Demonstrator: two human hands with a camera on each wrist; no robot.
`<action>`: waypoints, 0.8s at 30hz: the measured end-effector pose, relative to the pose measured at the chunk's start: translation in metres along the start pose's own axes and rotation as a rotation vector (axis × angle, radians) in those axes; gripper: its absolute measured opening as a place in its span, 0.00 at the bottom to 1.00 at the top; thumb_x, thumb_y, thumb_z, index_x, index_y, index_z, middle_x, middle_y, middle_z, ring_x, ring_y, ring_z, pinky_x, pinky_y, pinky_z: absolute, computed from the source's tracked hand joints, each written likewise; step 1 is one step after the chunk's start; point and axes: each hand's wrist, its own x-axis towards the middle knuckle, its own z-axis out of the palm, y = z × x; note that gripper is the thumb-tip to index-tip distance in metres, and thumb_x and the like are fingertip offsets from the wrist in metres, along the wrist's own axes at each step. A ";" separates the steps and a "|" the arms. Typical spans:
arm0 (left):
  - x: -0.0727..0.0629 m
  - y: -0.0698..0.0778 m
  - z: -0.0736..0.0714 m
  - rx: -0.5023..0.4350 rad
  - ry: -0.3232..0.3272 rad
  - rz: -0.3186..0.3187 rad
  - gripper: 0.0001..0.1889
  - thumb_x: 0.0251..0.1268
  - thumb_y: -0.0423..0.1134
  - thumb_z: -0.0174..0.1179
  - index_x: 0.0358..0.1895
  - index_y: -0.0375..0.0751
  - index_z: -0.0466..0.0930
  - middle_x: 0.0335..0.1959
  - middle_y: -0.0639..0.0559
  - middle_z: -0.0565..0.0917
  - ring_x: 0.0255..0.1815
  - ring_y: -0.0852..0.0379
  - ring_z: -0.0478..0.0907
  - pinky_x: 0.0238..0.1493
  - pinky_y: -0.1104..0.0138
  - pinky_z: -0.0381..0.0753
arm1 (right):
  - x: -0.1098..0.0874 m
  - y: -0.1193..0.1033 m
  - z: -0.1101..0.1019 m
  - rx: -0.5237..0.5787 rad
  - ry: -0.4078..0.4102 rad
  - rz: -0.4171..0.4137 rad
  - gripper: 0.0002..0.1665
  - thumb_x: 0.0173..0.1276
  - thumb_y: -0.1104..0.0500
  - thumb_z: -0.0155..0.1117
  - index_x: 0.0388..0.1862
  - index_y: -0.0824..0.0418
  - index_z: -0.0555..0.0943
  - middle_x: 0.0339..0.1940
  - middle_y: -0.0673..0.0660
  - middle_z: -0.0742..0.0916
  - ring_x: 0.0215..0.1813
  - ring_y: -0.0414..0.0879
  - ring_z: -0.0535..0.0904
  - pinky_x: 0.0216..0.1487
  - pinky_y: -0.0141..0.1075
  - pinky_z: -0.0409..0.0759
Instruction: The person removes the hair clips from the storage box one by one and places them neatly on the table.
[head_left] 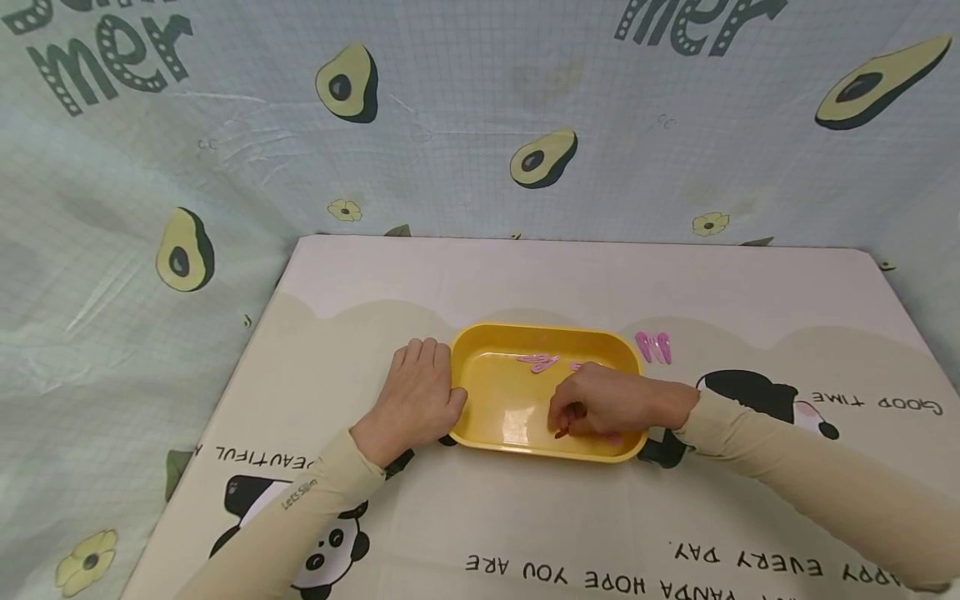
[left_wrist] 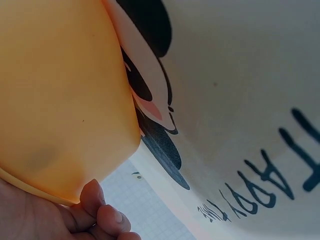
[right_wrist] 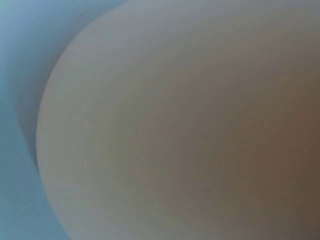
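A shallow yellow tray [head_left: 491, 450] lies on the table. My left hand [head_left: 416, 392] grips its left end, thumb over the rim; in the left wrist view, curled fingers [left_wrist: 112, 220] show beside the yellow wall. Inside the tray, my right hand [head_left: 603, 400] reaches down near the right front, pinching a small dark red piece [head_left: 561, 433] at the fingertips. Most of that piece is hidden. Pink snap hair clips [head_left: 538, 362] lie toward the tray's back, and another pink clip [head_left: 576, 366] peeks out behind the right hand. A blurred close surface fills most of the right wrist view.
Beyond the tray's back right corner, several pink hair clips [head_left: 654, 347] lie side by side on the panda-print tablecloth [head_left: 570, 525]. An avocado-print sheet [head_left: 450, 167] hangs behind the table and along its left side.
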 end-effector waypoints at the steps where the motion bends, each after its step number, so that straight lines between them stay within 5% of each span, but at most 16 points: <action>1: 0.000 0.000 0.000 0.001 -0.001 -0.001 0.09 0.62 0.39 0.52 0.33 0.36 0.66 0.28 0.48 0.62 0.33 0.50 0.57 0.40 0.61 0.59 | 0.000 0.000 0.000 0.005 -0.005 0.007 0.07 0.66 0.61 0.73 0.42 0.51 0.89 0.33 0.42 0.87 0.36 0.33 0.77 0.44 0.26 0.81; 24: 0.000 0.000 0.000 -0.011 -0.013 -0.009 0.09 0.63 0.40 0.52 0.34 0.37 0.66 0.28 0.48 0.62 0.33 0.49 0.58 0.42 0.60 0.60 | 0.001 -0.002 0.002 0.010 -0.041 0.015 0.08 0.64 0.62 0.74 0.40 0.51 0.88 0.29 0.42 0.84 0.34 0.33 0.75 0.40 0.26 0.80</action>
